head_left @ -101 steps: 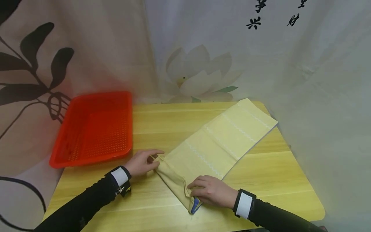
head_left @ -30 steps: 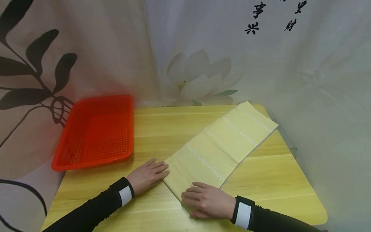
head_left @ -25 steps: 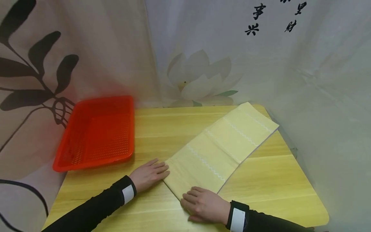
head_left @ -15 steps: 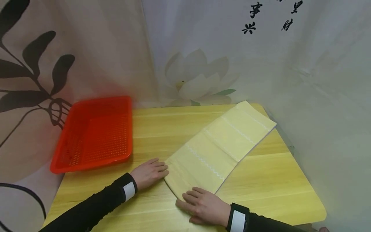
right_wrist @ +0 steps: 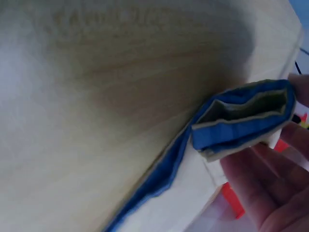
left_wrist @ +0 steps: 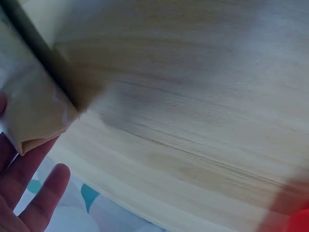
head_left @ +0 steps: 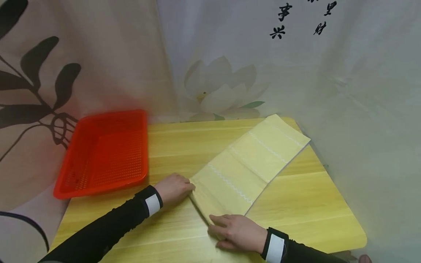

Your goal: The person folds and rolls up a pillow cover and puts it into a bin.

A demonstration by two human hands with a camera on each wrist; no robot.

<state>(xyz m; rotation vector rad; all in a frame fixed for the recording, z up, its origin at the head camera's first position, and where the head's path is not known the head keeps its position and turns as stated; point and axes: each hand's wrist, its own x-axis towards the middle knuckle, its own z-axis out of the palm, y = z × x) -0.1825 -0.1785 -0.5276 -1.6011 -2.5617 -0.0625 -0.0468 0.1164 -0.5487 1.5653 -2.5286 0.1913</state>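
Note:
A long yellow cloth (head_left: pixel 230 171) with white zigzag stitch lines lies slantwise on the wooden table (head_left: pixel 296 215). Its near end is folded over. My left hand (head_left: pixel 174 188) pinches the left corner of that fold; in the left wrist view its fingers (left_wrist: pixel 46 193) reach under the folded end (left_wrist: pixel 36 116). At the opposite corner my right hand (head_left: pixel 238 232) grips the fold, thumb on one side and fingers on the other. The right wrist view shows the folded end (right_wrist: pixel 241 121) from the side, with blue lining between yellow layers, tilted up off the table.
A red perforated plastic basket (head_left: pixel 108 157) stands at the table's back left, overhanging its left edge. Behind the table hangs a pale curtain (head_left: pixel 217 44) printed with leaves, a lotus and black characters. A black cable (head_left: pixel 27 221) loops at lower left.
The bunched near end was first smoothed flat under both hands. Now the left fingers have curled from lying flat to pinching its corner, and the folded edge stands slightly raised.

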